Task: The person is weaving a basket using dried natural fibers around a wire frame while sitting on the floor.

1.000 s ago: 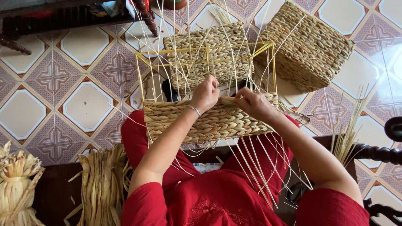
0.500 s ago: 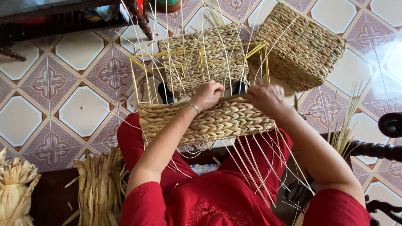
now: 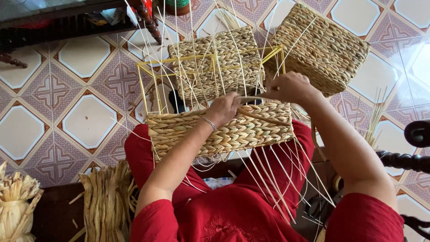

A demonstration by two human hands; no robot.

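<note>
1. On my lap, against my red clothes, rests the half-woven basket (image 3: 219, 130) on its yellow wire frame (image 3: 148, 85), its woven front wall facing me and thin pale reeds (image 3: 273, 179) fanning out above and below.
2. Two finished woven baskets lie on the tiled floor (image 3: 85, 116) beyond it: one (image 3: 224, 58) directly behind the frame, one (image 3: 322, 45) to the right.
3. Two bundles of dried straw sit at lower left, a flat one (image 3: 105, 201) and a tied one (image 3: 15, 204).
4. My left hand (image 3: 224, 107) curls over the wall's top edge, closed on a weaving strand (image 3: 262, 116).
5. My right hand (image 3: 289, 86), raised at the right corner, is fisted around the strand's other end.
</note>
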